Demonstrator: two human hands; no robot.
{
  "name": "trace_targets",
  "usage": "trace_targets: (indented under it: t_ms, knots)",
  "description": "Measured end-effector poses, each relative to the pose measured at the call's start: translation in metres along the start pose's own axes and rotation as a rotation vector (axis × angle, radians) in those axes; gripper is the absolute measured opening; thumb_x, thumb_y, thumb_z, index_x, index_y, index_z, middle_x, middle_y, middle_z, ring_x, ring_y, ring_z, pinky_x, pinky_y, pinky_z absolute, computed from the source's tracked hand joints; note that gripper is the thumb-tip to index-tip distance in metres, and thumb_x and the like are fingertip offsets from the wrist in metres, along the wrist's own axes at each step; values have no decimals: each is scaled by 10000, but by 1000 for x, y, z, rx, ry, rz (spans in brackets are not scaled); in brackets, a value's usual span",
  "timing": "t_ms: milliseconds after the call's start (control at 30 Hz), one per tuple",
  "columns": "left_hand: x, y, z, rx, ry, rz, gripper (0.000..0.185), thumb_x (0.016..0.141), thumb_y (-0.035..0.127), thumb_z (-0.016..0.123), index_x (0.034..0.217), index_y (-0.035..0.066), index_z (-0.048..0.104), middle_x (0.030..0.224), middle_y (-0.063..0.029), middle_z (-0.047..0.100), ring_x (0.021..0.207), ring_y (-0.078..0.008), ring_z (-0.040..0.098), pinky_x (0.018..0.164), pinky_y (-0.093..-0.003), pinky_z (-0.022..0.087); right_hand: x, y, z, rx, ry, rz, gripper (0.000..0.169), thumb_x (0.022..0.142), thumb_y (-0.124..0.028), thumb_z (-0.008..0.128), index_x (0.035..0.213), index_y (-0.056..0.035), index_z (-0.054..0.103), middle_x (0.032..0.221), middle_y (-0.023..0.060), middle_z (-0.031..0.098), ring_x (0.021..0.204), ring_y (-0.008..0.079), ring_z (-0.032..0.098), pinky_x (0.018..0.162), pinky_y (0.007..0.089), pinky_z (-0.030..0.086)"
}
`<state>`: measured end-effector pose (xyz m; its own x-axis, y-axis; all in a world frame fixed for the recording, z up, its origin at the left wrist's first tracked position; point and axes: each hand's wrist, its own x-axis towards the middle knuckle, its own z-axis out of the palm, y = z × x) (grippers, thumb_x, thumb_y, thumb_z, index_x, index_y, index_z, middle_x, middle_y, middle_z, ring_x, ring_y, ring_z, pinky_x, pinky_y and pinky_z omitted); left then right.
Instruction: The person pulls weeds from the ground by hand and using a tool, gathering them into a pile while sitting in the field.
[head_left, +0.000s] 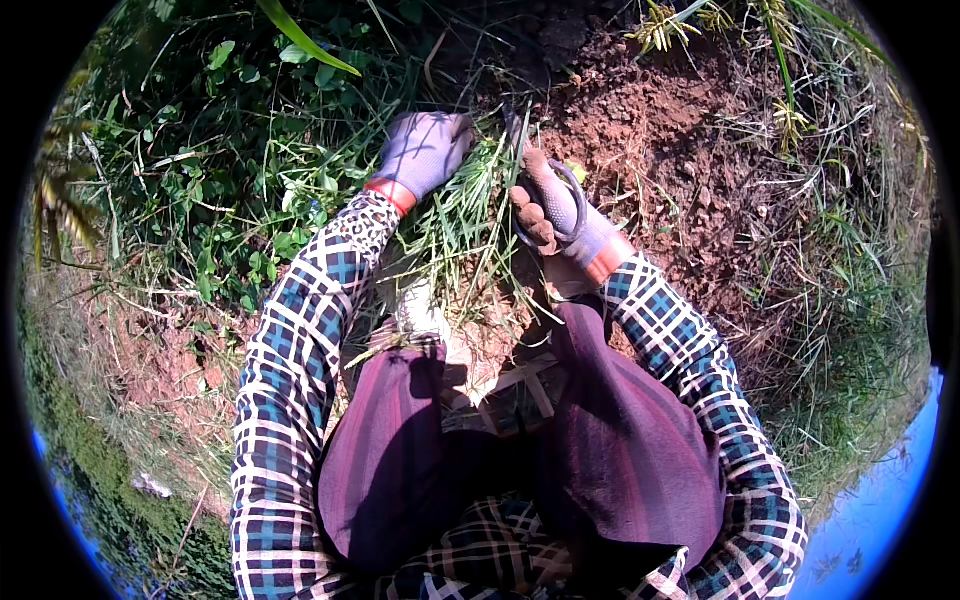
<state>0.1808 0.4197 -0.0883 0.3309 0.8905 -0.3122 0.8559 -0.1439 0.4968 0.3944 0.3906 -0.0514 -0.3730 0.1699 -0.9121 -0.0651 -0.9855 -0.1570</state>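
My left hand (429, 154), in a pale purple knit glove with an orange cuff, is closed in a fist around a bunch of cut-looking green grass (461, 214). The blades fan down from it toward my feet. My right hand (551, 199), in a matching glove with brown-coated fingers, holds a pair of scissors (579, 199) by its dark looped handles. Their blades point away from me beside the grass, and whether they are apart is hard to see. A small gap separates my two hands.
Dense leafy weeds (217, 172) grow to the left. Bare reddish soil (667, 142) lies at the right, edged by dry grass (832, 187). Seed-headed stalks (787, 120) hang in at the upper right. My knees (630, 427) flank the ground before me.
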Motion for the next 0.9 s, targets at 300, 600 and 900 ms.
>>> trace_targets:
  t_ms: [300,600,900]
  knots:
    - [7,-12,2,-122,-105,-104,516,836,501,587,1025,26,660,966,-212,671,918,-374,641,809,-425,503,-25,31,-24,60,-261,-67,647,936,-629,393,808,-31,605,519,43,529,334,139,461,299,277,366]
    - [20,-15,3,-95,92,-18,351,887,382,545,930,57,671,922,-161,677,848,-368,636,723,-452,511,-13,23,-23,78,-269,-62,648,907,-651,436,798,-36,611,519,58,534,334,144,462,294,281,341]
    - [14,12,-1,-173,-27,-137,318,892,353,570,993,65,659,943,-183,671,886,-370,641,773,-451,499,-4,7,-8,33,-169,-70,628,939,-618,404,730,-57,593,477,28,498,312,109,442,263,242,351]
